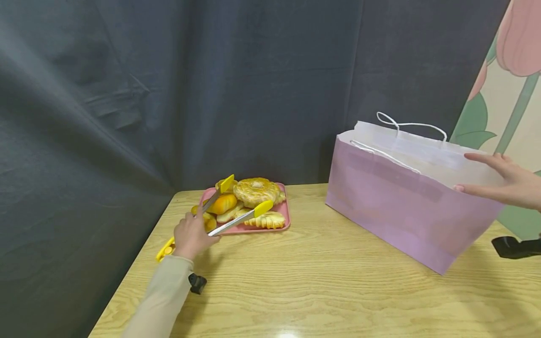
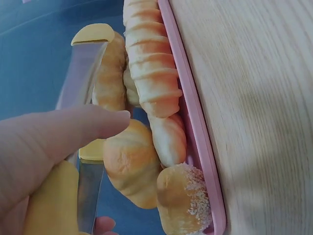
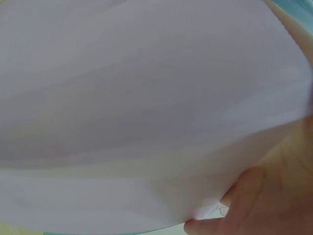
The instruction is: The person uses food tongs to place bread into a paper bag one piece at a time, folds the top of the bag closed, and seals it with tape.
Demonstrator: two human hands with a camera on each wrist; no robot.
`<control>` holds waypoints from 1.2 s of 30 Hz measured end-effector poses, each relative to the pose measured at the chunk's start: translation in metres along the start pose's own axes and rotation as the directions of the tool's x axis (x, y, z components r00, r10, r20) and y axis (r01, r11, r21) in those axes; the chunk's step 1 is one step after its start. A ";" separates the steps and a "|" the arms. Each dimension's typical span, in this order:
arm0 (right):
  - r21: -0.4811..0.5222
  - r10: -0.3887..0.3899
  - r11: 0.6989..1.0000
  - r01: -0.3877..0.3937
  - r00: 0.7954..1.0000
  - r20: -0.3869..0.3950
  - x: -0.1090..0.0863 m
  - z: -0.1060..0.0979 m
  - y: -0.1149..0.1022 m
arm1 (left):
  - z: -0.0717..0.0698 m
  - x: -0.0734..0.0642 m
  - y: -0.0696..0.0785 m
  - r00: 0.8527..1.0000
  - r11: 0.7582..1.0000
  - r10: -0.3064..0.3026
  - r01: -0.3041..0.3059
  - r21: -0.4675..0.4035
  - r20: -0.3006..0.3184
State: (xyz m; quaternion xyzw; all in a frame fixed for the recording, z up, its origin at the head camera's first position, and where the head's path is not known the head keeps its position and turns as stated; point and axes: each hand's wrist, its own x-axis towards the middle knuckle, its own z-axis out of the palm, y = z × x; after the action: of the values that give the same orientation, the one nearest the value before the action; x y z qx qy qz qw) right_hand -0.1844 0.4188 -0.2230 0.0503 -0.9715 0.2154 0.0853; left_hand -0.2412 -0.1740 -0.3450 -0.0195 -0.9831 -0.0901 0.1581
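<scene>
My left hand (image 1: 192, 237) grips a pair of metal tongs (image 1: 231, 222) with yellow tips and yellow handle parts. The tongs' arms are spread wide over a pink tray (image 1: 288, 213) of bread. In the left wrist view, the thumb lies along the tongs, close by a rounded bread roll (image 2: 131, 164) and a ridged loaf (image 2: 152, 58). On the right, my right hand (image 1: 509, 180) is at the upper rim of a lilac paper bag (image 1: 393, 202), thumb and forefinger spread wide apart. The bag's pale side fills most of the right wrist view.
A large ring-shaped bread (image 1: 257, 191) lies at the tray's back, among several other pieces. The bag's top gapes, with white cord handles (image 1: 416, 125). Dark cloth (image 1: 266, 94) hangs behind the wooden table (image 1: 296, 281). A flower-painted wall (image 1: 486, 112) stands at right.
</scene>
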 end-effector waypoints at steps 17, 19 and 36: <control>-0.027 0.015 1.000 -0.015 1.000 0.014 0.001 -0.001 0.002 | 0.002 0.007 0.016 1.000 0.996 0.002 0.000 0.090 -0.021; -0.024 0.012 1.000 -0.012 1.000 0.014 0.001 -0.001 0.002 | 0.002 0.008 0.017 1.000 0.996 0.000 0.001 0.094 -0.017; -0.034 0.019 0.999 -0.018 0.999 0.027 0.003 -0.001 0.004 | 0.006 0.012 0.023 1.000 0.996 0.005 -0.002 0.091 -0.030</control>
State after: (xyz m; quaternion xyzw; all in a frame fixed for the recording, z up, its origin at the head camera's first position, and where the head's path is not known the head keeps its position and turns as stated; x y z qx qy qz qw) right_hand -0.1880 0.4223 -0.2232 0.0428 -0.9765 0.1991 0.0711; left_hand -0.2526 -0.1498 -0.3432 -0.0125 -0.9836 -0.0451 0.1739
